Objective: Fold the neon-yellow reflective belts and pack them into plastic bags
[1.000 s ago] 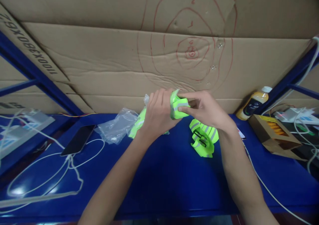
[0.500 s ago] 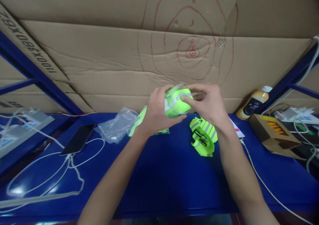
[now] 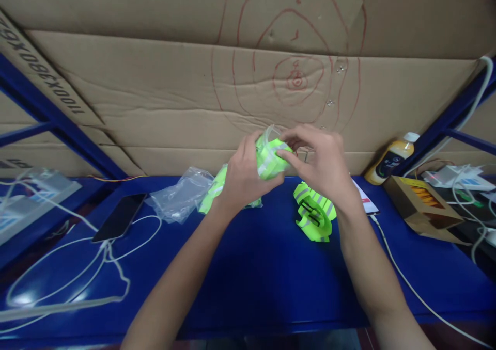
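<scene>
My left hand (image 3: 244, 177) and my right hand (image 3: 320, 166) are both closed on a small folded neon-green reflective band (image 3: 270, 158) that sits in a thin clear plastic bag, held up above the blue table (image 3: 256, 277). The left hand cups it from the left; the right hand's thumb and fingers pinch its right side. Under my right wrist a pile of similar neon-green bands with grey stripes (image 3: 313, 215) lies on the table. Another green band in plastic (image 3: 215, 190) lies behind my left wrist.
Empty clear plastic bags (image 3: 180, 200) and a dark phone (image 3: 120, 217) with white cables (image 3: 77, 267) lie at the left. A yellow bottle (image 3: 391, 159), an open cardboard box (image 3: 424, 208) and power strips stand at the right. A cardboard wall with red circles rises behind.
Both hands have lifted the green band a little higher and turned it; the clear bag now shows around its top. The piles on the table have not moved.
</scene>
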Demonstrator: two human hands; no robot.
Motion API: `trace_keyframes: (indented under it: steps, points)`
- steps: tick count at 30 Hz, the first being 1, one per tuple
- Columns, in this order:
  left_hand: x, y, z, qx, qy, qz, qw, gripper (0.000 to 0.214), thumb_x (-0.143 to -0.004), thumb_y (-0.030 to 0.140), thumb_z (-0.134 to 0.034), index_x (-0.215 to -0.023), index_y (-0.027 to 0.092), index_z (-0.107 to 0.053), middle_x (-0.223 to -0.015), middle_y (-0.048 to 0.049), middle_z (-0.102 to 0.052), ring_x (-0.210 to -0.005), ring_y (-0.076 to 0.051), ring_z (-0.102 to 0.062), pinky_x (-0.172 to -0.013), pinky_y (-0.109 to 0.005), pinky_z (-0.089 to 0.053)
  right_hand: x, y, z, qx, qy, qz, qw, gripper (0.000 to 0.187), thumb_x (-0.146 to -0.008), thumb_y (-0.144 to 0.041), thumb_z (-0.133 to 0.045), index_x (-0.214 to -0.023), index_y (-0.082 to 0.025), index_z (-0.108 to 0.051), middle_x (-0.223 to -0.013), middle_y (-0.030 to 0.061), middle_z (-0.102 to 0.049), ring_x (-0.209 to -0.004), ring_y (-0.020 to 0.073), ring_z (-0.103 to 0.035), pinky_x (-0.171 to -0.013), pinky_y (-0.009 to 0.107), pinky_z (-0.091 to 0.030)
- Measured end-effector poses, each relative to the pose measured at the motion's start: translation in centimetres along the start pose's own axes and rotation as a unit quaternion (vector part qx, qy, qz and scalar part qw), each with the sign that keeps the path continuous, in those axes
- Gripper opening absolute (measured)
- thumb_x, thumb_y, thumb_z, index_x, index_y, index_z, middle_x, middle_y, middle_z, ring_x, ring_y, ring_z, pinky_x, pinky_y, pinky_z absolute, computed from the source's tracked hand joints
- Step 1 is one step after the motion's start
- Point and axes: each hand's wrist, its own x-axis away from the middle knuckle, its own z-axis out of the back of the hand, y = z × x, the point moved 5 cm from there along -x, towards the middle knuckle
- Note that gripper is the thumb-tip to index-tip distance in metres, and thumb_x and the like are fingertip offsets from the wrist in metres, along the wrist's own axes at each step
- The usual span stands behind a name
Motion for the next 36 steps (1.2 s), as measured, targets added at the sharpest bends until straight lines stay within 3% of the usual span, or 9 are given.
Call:
trace_keyframes:
  steps: [6,9,12,15,18,23,26,31,36]
  points:
    - [0.2,0.1,-0.4,-0.042,-0.024,-0.018,0.999,0.092,-0.08,0.046,-0.085,-0.154,0.015,-0.042,-0.136,-0.0214,-0.067,-0.126,-0.041,-0.068,-0.104,-0.052,-0.056,-0.1,-0.7,-2.4,0.02,-0.135,0.0,0.991,0.028,-0.092,-0.01,-0.058,-0.067,-0.02,-0.066,-0.071,-0.0004,-0.068,-0.068,0.0142,-0.056,-0.073,0.032,-0.039]
    - [0.2,0.1,-0.4,-0.053,-0.014,-0.009,0.998,0.086,-0.084,0.056,-0.083,-0.151,0.016,-0.046,-0.129,-0.02,-0.069,-0.12,-0.04,-0.071,-0.1,-0.051,-0.057,0.0,-0.8,-2.5,-0.047,-0.155,-0.01,0.987,0.024,-0.095,-0.012,-0.054,-0.079,-0.02,-0.069,-0.076,-0.0006,-0.069,-0.07,0.014,-0.057,-0.074,0.03,-0.042]
    - [-0.1,0.0,0.1,-0.045,0.023,0.013,0.999,0.077,-0.086,0.056,-0.081,-0.146,0.019,-0.049,-0.133,-0.0175,-0.07,-0.122,-0.037,-0.07,-0.101,-0.048,-0.056,0.2,-0.8,-2.1,-0.118,-0.142,-0.014,0.983,0.019,-0.102,-0.025,-0.057,-0.102,-0.021,-0.075,-0.099,0.0036,-0.078,-0.088,0.0185,-0.069,-0.084,0.032,-0.051]
    - [-0.3,-0.1,0.7,-0.041,0.059,0.036,0.997,0.077,-0.082,0.056,-0.084,-0.143,0.021,-0.051,-0.132,-0.0154,-0.07,-0.121,-0.035,-0.07,-0.099,-0.046,-0.057,0.3,-1.2,-1.9,-0.058,-0.099,0.021,0.993,0.016,-0.098,-0.036,-0.072,-0.092,-0.023,-0.078,-0.125,0.0085,-0.076,-0.108,0.0248,-0.072,-0.097,0.039,-0.051]
    - [-0.3,0.1,0.9,-0.052,0.063,0.044,0.996,0.076,-0.081,0.048,-0.083,-0.145,0.022,-0.05,-0.133,-0.0154,-0.069,-0.122,-0.036,-0.068,-0.099,-0.048,-0.056,0.2,-1.6,-2.3,0.014,-0.066,0.009,0.998,0.008,-0.095,-0.03,-0.075,-0.095,-0.022,-0.075,-0.113,0.0078,-0.076,-0.1,0.0242,-0.071,-0.089,0.037,-0.048]
    - [0.1,0.0,0.3,-0.077,0.026,0.038,0.996,0.069,-0.084,0.033,-0.073,-0.146,0.017,-0.05,-0.126,-0.0178,-0.068,-0.113,-0.037,-0.07,-0.095,-0.048,-0.056,0.3,-1.7,-3.9,0.048,-0.119,0.006,0.992,0.011,-0.097,-0.021,-0.067,-0.086,-0.02,-0.069,-0.085,0.0048,-0.075,-0.088,0.023,-0.068,-0.079,0.034,-0.043]
    - [0.1,-0.5,0.4,-0.064,0.059,0.046,0.995,0.073,-0.081,0.043,-0.081,-0.143,0.018,-0.052,-0.125,-0.0169,-0.069,-0.114,-0.037,-0.069,-0.096,-0.049,-0.056,0.1,-1.0,-3.6,-0.041,-0.107,0.002,0.993,0.011,-0.097,-0.023,-0.069,-0.09,-0.022,-0.077,-0.096,0.0047,-0.081,-0.095,0.0226,-0.073,-0.088,0.035,-0.05]
    - [-0.1,-0.8,1.2,-0.023,0.123,0.091,0.988,0.079,-0.08,0.053,-0.089,-0.14,0.02,-0.05,-0.125,-0.0132,-0.068,-0.12,-0.034,-0.069,-0.101,-0.047,-0.056,-0.2,-0.6,-0.8,-0.051,0.076,0.034,0.995,0.016,-0.094,-0.032,-0.078,-0.108,-0.026,-0.081,-0.131,0.0093,-0.079,-0.128,0.0293,-0.069,-0.116,0.048,-0.049]
    - [-0.3,0.1,1.6,0.043,0.06,0.087,0.994,0.102,-0.075,0.052,-0.095,-0.155,0.024,-0.039,-0.145,-0.018,-0.058,-0.139,-0.038,-0.06,-0.114,-0.053,-0.052,-0.4,0.7,-1.2,-0.101,0.005,-0.004,0.995,0.015,-0.091,-0.03,-0.081,-0.104,-0.023,-0.081,-0.108,0.0055,-0.083,-0.103,0.0244,-0.074,-0.098,0.04,-0.056]
